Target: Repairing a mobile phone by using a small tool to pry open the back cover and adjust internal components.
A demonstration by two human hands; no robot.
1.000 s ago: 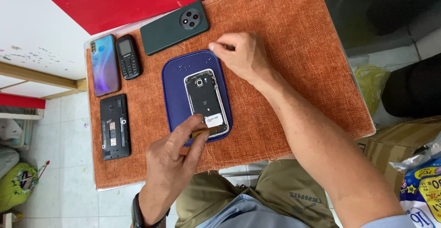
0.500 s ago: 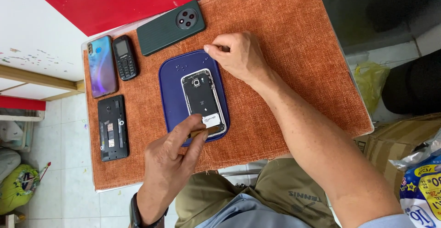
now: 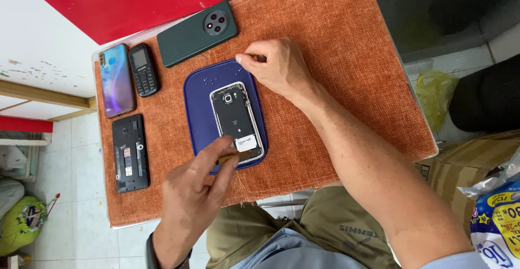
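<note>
An opened phone (image 3: pixel 237 118) with its back cover off lies on a dark blue tray (image 3: pixel 197 104) on an orange mat (image 3: pixel 336 57). My left hand (image 3: pixel 197 193) is at the phone's near end, its fingers closed on a small brown-handled tool (image 3: pixel 240 157) that touches the phone's lower edge. My right hand (image 3: pixel 279 67) rests on the mat at the tray's far right corner. Its thumb and forefinger are pinched together at the tray rim, and I cannot see whether anything is between them. Tiny specks that look like screws (image 3: pixel 210 79) lie on the tray above the phone.
On the left of the mat lie a dark green phone (image 3: pixel 189 36) face down, a shiny blue phone (image 3: pixel 116 79), a small black keypad phone (image 3: pixel 143 69) and a black phone with its back off (image 3: pixel 130 152). A cardboard box (image 3: pixel 466 160) and a bag stand to the right.
Both hands stay where they were over the tray and the phone. Only the view has shifted slightly.
</note>
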